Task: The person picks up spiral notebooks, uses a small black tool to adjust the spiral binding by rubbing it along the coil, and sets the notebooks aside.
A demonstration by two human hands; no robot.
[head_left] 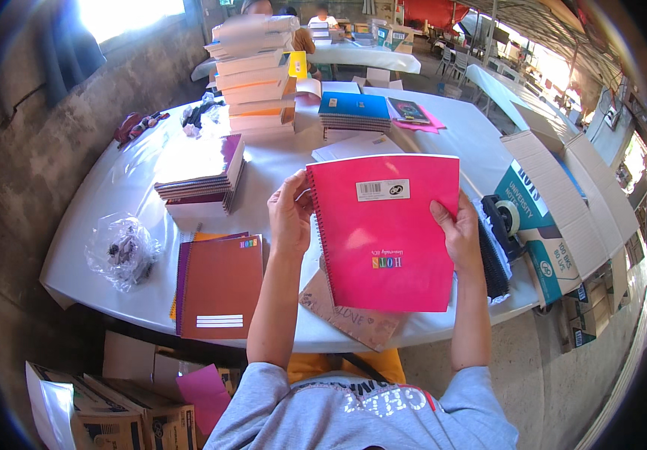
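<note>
A bright pink spiral notebook (387, 232) is held up over the near edge of the table, its coil on the left side and a white barcode label near the top. My left hand (291, 211) grips the coil edge near the upper left. On the opposite edge, my right hand (457, 231) has its thumb on the cover, with the other fingers behind. Beneath the notebook lies a piece of brown cardboard (350, 311) with handwriting, partly covered. Left of my left forearm, a brown notebook (222, 289) rests on purple and yellow ones.
A tall stack of notebooks (256, 82) rises at the far side, near a blue notebook pile (355, 105). Purple notebooks (202, 169) and crumpled clear plastic (122, 251) lie left. A tape dispenser (505, 217) and an open carton (564, 195) stand right. Other people sit beyond.
</note>
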